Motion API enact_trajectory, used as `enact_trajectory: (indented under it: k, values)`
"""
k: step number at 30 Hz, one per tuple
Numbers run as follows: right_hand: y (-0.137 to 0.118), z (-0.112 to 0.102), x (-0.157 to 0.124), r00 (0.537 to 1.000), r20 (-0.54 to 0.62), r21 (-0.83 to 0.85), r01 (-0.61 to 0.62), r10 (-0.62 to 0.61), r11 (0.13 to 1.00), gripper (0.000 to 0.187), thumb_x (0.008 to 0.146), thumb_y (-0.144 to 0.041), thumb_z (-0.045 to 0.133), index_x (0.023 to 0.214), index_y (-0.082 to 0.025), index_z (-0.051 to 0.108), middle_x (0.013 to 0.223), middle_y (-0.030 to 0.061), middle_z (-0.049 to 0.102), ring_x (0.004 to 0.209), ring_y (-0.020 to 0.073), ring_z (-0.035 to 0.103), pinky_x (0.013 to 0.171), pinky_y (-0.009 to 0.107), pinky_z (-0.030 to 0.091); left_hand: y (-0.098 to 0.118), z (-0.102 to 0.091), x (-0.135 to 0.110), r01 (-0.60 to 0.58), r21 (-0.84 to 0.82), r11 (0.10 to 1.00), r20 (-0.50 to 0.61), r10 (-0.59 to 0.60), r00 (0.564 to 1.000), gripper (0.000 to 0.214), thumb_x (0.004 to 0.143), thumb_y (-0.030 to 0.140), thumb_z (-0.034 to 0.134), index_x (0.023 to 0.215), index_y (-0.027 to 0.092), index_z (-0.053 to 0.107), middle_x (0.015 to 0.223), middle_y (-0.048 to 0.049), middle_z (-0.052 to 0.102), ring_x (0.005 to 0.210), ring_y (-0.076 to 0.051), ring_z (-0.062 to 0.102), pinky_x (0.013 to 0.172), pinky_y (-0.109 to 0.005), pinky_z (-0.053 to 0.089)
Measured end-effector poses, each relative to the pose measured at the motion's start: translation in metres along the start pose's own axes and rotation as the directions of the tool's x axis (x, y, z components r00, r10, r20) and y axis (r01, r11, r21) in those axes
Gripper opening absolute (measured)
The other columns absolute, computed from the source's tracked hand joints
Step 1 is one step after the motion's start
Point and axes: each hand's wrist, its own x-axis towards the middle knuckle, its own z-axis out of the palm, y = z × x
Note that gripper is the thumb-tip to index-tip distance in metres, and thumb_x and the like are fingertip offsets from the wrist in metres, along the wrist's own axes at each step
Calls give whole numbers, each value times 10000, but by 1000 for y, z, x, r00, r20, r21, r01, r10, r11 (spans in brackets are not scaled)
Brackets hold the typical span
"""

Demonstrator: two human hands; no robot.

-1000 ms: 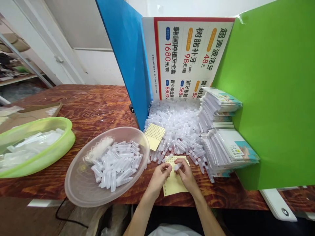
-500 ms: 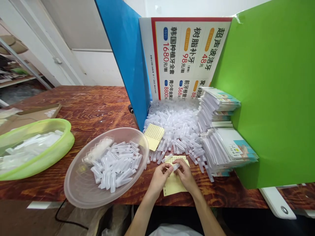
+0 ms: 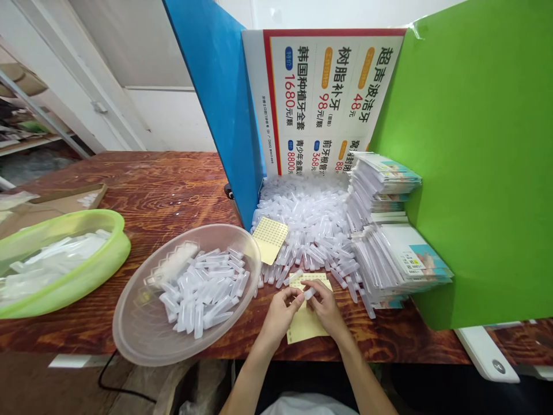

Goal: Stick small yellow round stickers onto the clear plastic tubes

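Over a yellow sticker sheet [image 3: 307, 328], my right hand [image 3: 327, 308] pinches a small translucent plastic tube [image 3: 309, 293] by its white end. My left hand [image 3: 279, 314] is closed too, thumb and forefinger at the other side of the same tube, partly covering it. Beyond my fingers spreads a large heap of similar tubes [image 3: 311, 216]. A second yellow sheet with rows of small printed dots [image 3: 270, 236] lies against the heap's left edge. More tubes lie in a clear plastic bowl [image 3: 138, 323] to the left.
Stacks of printed cards [image 3: 397, 259] stand right of the heap, beside a green panel [image 3: 488, 173]. A blue panel [image 3: 211, 98] and a printed price board [image 3: 319, 98] enclose the left and back. A light-green basket [image 3: 103, 271] holds white pieces at far left.
Almost nothing differs. Both hands stay at the tube over the yellow sheet, and the view has shifted very slightly.
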Motion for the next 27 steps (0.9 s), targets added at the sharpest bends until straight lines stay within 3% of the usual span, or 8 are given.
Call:
enact_trajectory:
  k: [8, 17, 27]
  values:
    - [2, 0, 0, 1000, 1, -6, 2, -2, 1000, 300, 916, -291, 583, 1193, -254, 693, 982, 64, 659, 743, 187, 611, 590, 265, 503, 2, -1, -1, -5, 31, 1000, 9, 5, 1000, 416, 776, 566, 689, 796, 152, 652, 739, -13, 614, 701, -165, 528, 653, -261, 400]
    - [-3, -1, 0, 1000, -2, -43, 25, -25, 999, 281, 908, -263, 602, 1165, -250, 715, 943, 69, 657, 831, 211, 621, 672, 294, 530, 9, 1, -1, -13, 92, 996, -22, 15, 1000, 405, 783, 564, 662, 811, 160, 660, 745, -12, 608, 646, -151, 488, 629, -260, 379]
    - [-2, 0, 1, 1000, -3, -16, 23, -23, 1000, 296, 910, -280, 610, 1186, -251, 713, 965, 72, 661, 829, 210, 625, 685, 303, 533, 15, 2, -4, -90, 198, 976, -11, 94, 996, 330, 867, 499, 595, 823, 175, 645, 808, -24, 634, 688, -167, 525, 657, -272, 401]
